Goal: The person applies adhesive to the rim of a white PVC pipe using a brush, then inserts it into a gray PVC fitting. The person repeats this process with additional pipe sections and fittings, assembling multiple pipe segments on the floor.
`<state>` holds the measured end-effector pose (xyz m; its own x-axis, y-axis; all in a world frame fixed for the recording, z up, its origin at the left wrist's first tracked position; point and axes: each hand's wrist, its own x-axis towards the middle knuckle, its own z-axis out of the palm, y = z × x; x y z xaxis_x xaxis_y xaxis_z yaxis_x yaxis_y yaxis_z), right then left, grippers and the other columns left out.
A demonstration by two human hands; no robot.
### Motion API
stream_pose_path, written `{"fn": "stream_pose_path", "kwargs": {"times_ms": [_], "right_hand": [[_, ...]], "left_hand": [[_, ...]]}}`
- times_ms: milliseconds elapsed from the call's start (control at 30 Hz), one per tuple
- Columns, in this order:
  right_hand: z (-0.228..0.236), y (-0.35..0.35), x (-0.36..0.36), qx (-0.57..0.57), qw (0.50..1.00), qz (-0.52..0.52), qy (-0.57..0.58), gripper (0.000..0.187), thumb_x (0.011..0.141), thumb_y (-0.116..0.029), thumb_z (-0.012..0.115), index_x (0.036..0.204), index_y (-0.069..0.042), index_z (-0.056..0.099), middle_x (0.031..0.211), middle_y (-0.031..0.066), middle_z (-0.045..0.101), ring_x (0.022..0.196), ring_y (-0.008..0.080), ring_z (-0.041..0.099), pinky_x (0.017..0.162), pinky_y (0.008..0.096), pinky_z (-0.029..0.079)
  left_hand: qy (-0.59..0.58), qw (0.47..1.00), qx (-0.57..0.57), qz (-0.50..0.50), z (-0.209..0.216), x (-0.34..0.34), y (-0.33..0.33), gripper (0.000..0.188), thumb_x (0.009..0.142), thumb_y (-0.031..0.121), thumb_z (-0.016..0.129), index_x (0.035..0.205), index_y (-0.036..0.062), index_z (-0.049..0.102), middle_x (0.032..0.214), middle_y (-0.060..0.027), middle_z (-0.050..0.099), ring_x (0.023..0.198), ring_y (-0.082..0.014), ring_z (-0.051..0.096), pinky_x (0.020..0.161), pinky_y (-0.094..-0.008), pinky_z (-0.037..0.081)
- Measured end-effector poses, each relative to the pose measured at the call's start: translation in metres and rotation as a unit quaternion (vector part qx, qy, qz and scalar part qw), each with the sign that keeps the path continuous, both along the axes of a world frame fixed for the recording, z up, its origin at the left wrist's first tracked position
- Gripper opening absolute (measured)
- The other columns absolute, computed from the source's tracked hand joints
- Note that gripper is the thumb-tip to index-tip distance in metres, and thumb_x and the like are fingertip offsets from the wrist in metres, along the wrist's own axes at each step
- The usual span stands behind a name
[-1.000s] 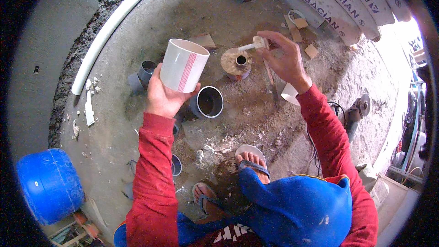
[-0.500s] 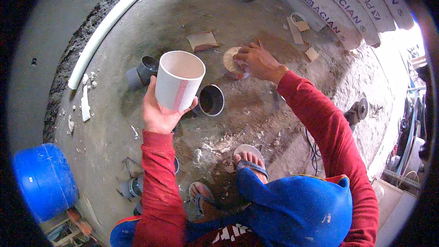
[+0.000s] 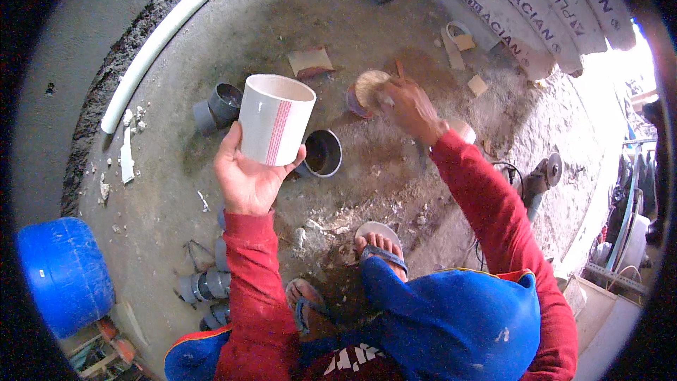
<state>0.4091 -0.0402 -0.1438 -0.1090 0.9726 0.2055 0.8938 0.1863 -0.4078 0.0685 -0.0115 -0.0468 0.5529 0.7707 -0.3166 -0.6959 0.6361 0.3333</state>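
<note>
My left hand (image 3: pixel 247 173) is wrapped round the lower part of a short white pipe piece (image 3: pixel 278 120) with a red patterned stripe, its open end tilted upward. My right hand (image 3: pixel 412 109) is closed at a round tan disc (image 3: pixel 372 88), which tops a small reddish can (image 3: pixel 358 102). Whether the disc is a lid or the can's contents I cannot tell. The fingertips are partly hidden, and so is what they grip. A thin orange piece (image 3: pixel 400 68) shows just beyond them. Below the white pipe piece, a dark grey pipe fitting (image 3: pixel 323 154) lies with its mouth showing.
Grey fittings lie at left (image 3: pixel 226 102) and by my left sleeve (image 3: pixel 211 286). A blue drum (image 3: pixel 65 275) stands far left, and a long white pipe (image 3: pixel 151 49) runs along the wall. At right are an angle grinder (image 3: pixel 546 171) and stacked wrapped pipes (image 3: pixel 522 14).
My right hand has shifted slightly right, and the tan disc has tilted, showing more of the can's side. My left hand still holds the white pipe piece, now more upright.
</note>
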Motion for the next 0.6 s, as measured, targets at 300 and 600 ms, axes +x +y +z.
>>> {"fn": "stream_pose_path", "kwargs": {"times_ms": [300, 600], "right_hand": [[-0.03, -0.073, 0.006, 0.078, 0.992, -0.085, 0.051, 0.046, 0.08, -0.01, 0.078, 0.124, -0.007, 0.066, 0.129, 0.0152, 0.064, 0.113, 0.0385, 0.063, 0.094, 0.0458, 0.053], [0.008, -0.012, -0.004, 0.069, 0.997, -0.041, -0.009, 0.047, 0.078, -0.011, 0.077, 0.124, -0.009, 0.066, 0.12, 0.0175, 0.065, 0.106, 0.0408, 0.066, 0.088, 0.0476, 0.056]], "left_hand": [[0.057, 0.998, 0.033, 0.021, 0.008, -0.001, -0.008, 0.054, 0.101, 0.046, 0.06, 0.14, 0.0091, 0.053, 0.138, -0.0171, 0.061, 0.121, -0.037, 0.063, 0.089, -0.0614, 0.056], [0.143, 0.989, 0.023, -0.028, -0.004, 0.012, 0.002, 0.063, 0.1, 0.058, 0.056, 0.139, 0.0085, 0.054, 0.126, -0.0174, 0.067, 0.104, -0.0351, 0.069, 0.082, -0.0525, 0.06]]}}
